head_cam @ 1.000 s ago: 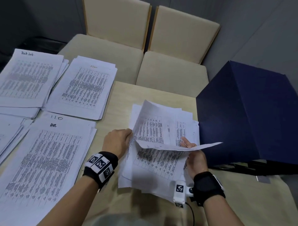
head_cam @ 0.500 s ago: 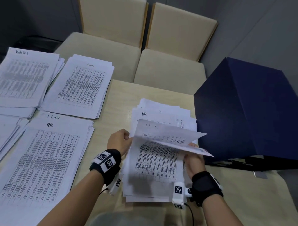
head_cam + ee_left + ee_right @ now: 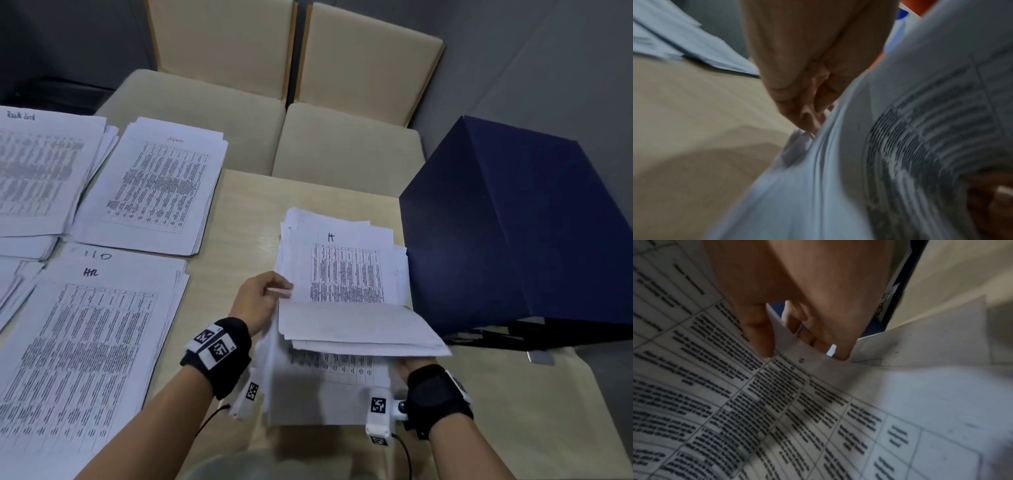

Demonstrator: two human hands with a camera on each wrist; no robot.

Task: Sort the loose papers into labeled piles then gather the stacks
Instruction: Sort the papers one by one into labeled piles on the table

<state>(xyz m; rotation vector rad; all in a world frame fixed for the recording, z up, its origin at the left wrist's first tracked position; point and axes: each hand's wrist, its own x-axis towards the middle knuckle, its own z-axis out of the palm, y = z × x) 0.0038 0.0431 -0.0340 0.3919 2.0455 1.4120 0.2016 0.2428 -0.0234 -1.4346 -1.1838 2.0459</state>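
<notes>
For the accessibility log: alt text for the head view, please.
Both hands, left hand and right hand, hold up a bent-over bundle of sheets above the unsorted paper pile on a wooden table. Labeled piles lie left, a dark blue box right.

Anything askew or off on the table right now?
The unsorted stack between the hands is ragged, its sheets fanned at the far edges. The sorted piles on the left, such as the Admin pile, are also slightly fanned. Nothing is torn or spilled.

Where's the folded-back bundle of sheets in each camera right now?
Head: bundle of sheets at centre, between both hands.
Left wrist: curving across the right side.
Right wrist: filling the lower left.
Shared landmark: printed table grid on the sheets.
</notes>
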